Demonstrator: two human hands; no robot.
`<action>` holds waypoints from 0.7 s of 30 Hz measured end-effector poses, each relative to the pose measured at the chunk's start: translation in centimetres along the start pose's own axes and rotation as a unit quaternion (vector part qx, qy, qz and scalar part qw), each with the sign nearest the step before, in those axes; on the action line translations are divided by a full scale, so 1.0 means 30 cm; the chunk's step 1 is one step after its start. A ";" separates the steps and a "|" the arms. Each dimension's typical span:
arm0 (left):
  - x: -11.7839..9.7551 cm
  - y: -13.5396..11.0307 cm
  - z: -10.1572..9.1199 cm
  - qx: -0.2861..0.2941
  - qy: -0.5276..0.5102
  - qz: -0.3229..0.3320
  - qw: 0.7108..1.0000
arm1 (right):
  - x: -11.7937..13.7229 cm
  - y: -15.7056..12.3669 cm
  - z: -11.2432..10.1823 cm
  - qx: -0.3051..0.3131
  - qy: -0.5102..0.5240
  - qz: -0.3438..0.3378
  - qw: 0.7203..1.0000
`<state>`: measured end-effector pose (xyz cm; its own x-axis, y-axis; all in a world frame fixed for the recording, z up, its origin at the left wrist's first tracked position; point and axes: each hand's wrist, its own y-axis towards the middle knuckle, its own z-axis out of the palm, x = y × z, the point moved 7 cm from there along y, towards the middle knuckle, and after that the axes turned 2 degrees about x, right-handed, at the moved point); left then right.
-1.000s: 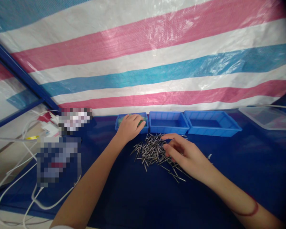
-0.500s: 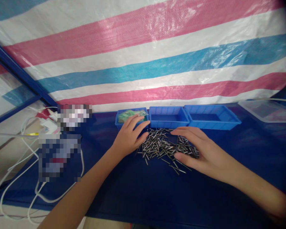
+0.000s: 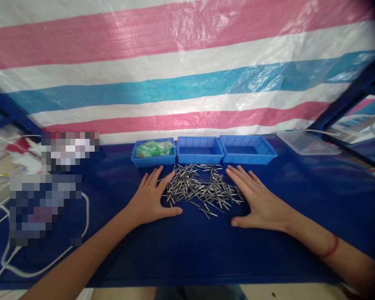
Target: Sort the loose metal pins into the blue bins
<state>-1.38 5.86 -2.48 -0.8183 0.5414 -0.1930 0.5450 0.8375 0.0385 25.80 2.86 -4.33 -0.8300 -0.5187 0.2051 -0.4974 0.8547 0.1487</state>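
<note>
A loose pile of thin metal pins, possibly rivets (image 3: 200, 187), is spread over the dark blue tabletop (image 3: 175, 254). My left hand (image 3: 150, 198) lies at the pile's left side, its fingers spread and its thumb stretched toward the pins. On the opposite side, my right hand (image 3: 256, 200) is likewise spread, fingertips close to the pins and thumb apart. Neither hand grips anything. Behind the pile stand three blue bins in a row: a left bin (image 3: 154, 160) with green-and-clear plastic packets (image 3: 154, 148), a middle bin (image 3: 200, 158) and a right bin (image 3: 250, 158).
A clear plastic lid (image 3: 309, 143) lies at the back right. White cables (image 3: 86, 212) and blurred-out items run along the left side. A striped plastic sheet (image 3: 175, 91) hangs behind the table, with blue frame posts (image 3: 346, 91) at the sides.
My view has shifted to the right. Both hands have drawn back from over the pile to its sides, with fingers and thumbs spread wider. The left hand no longer covers part of the left bin.
</note>
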 end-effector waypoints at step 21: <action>-0.165 0.083 0.011 -0.071 -0.140 0.038 0.987 | 0.234 0.232 0.018 -0.081 0.109 -0.101 0.986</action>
<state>4.09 5.24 -1.73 -0.6823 0.5786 -0.4469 0.5558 0.8076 0.1971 16.39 5.18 -2.38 -0.6349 -0.6854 0.3565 -0.5856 0.7280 0.3565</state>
